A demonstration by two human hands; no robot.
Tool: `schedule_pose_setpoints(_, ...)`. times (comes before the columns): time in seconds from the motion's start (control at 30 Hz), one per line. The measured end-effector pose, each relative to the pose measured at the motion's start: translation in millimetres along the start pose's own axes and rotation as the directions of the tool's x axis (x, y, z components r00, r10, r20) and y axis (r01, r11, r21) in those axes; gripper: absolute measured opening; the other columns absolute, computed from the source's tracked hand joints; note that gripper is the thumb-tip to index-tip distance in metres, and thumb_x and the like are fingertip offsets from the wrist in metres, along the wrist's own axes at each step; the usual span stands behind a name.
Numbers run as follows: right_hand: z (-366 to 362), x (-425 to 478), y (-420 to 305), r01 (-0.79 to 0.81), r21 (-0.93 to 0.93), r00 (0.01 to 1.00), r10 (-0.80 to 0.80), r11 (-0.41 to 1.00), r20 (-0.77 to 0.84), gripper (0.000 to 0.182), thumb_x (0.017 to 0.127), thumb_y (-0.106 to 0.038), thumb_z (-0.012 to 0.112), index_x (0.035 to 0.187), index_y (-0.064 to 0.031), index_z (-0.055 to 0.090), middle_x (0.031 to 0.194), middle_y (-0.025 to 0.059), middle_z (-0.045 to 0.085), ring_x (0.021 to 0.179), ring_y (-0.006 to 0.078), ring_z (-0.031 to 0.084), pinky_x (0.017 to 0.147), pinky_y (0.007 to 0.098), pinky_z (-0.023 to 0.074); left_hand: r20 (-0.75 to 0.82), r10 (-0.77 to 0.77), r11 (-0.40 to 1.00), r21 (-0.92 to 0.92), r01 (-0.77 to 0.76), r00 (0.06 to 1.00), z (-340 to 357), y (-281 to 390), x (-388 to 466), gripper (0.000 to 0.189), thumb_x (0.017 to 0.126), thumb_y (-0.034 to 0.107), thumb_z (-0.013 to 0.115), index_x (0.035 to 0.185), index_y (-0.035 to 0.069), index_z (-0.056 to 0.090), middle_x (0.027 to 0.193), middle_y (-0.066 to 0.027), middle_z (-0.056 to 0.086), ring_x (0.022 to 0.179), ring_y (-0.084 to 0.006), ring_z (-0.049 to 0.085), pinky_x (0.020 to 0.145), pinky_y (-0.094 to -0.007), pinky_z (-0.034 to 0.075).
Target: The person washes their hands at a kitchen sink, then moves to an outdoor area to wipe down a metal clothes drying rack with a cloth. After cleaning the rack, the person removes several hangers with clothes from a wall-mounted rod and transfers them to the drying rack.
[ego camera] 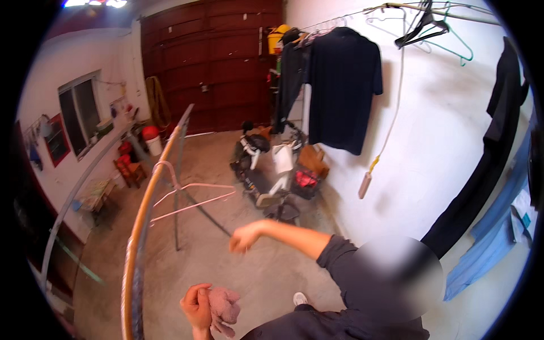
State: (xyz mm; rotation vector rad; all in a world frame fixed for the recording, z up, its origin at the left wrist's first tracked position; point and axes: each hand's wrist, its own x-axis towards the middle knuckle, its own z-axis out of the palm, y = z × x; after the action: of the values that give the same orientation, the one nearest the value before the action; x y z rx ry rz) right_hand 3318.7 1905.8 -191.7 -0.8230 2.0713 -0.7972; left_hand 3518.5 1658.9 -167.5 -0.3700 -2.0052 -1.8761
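My left hand (197, 306), low in the frame, is closed on a fuzzy pink cloth item (224, 308), bunched up beside the fingers; its exact kind is unclear. My right hand (244, 239) is stretched out over the floor, blurred, with the fingers curled; whether it holds anything cannot be made out. Left of it, a pink clothes hanger (206, 187) hangs by its hook on the orange-brown rail (144, 199) of a standing metal rack. A thin dark bar of the rack runs from near the hanger towards my right hand.
A scooter (263, 170) stands on the concrete floor ahead. Along the right wall hang a dark T-shirt (344, 91), black trousers (471, 187), a blue garment (493, 250) and spare hangers (429, 32). At left are a wooden chair (131, 172) and a low table (95, 195).
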Motion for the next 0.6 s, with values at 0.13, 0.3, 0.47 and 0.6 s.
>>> schedule_pose_setpoints(0.13,-110,-163,52,0.069,0.303,0.796,0.130,0.951,-0.592,0.033,0.088,-0.023,0.054,0.111,-0.0002,0.054,0.095,0.0108,0.063,0.081,0.0176,0.063,0.067,0.0275,0.0516,0.198,0.094,0.995,-0.055,-0.085,0.976,60,-22,38,0.016,0.084,0.008,0.054,0.092,-0.003,0.062,0.071,-0.0068,0.062,0.060,-0.0075,0.052,0.054,-0.0211,0.042)
schedule_pose_setpoints(0.3,-186,-329,41,0.042,0.061,0.165,0.053,0.997,-0.985,0.021,0.089,-0.016,0.051,0.100,-0.0004,0.061,0.087,0.0087,0.064,0.074,0.0126,0.061,0.064,0.0244,0.0495,0.252,0.117,0.990,-0.102,-0.094,0.961,150,-28,82,0.015,0.085,0.004,0.050,0.081,-0.004,0.063,0.069,-0.0062,0.062,0.061,-0.0100,0.055,0.056,-0.0224,0.043)
schedule_pose_setpoints(0.47,-219,-475,11,-0.137,-0.163,-0.429,-0.207,0.977,-0.879,0.022,0.091,-0.019,0.051,0.093,0.0007,0.061,0.082,0.0077,0.064,0.065,0.0105,0.058,0.059,0.0235,0.0476,0.376,0.117,0.979,-0.197,-0.044,0.919,238,-56,136,0.015,0.089,0.008,0.047,0.089,0.003,0.061,0.084,-0.0057,0.062,0.073,-0.0168,0.058,0.067,-0.0309,0.048)
schedule_pose_setpoints(0.6,-199,-543,-45,-0.734,-0.287,-0.441,-0.754,0.615,-0.487,0.016,0.089,-0.014,0.053,0.087,0.0004,0.061,0.080,0.0082,0.063,0.063,0.0141,0.057,0.058,0.0263,0.0455,0.452,0.113,0.948,-0.315,0.040,0.885,320,-58,177,0.019,0.090,0.007,0.047,0.090,-0.002,0.064,0.084,-0.0070,0.064,0.080,-0.0142,0.058,0.074,-0.0268,0.046)
